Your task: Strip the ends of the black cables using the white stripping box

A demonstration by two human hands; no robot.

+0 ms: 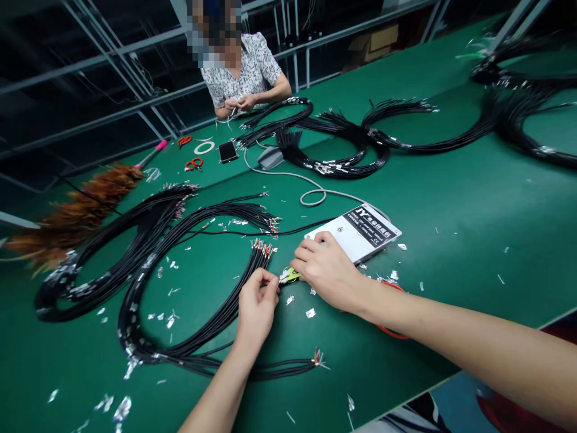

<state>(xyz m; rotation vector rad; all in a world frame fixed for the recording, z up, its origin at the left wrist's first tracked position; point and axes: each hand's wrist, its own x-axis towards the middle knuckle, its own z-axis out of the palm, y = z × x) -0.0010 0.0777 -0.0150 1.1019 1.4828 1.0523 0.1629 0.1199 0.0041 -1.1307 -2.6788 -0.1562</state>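
My left hand [259, 300] is closed, thumb and fingertips pinching the end of a black cable [280, 282]. Right beside it, my right hand [327, 267] is closed around a small yellow-green clip [291, 275] at the near edge of a white box-shaped machine [360, 231] with a black label reading "JY". The two hands almost meet at the clip, and its far part is hidden under my right fingers. To the left lies a looped bundle of black cables [148, 270], many ends stripped to coloured wires. A few cable ends [315, 361] stick out below my left hand.
A second cable bundle [72, 294] and a brown feather duster [90, 201] lie left. Farther off are red-handled snips [195, 164], a phone [228, 151], a grey pedal [270, 158] and more cable coils [342, 168]. Foil scraps [121, 409] litter the table. A person [246, 72] sits opposite.
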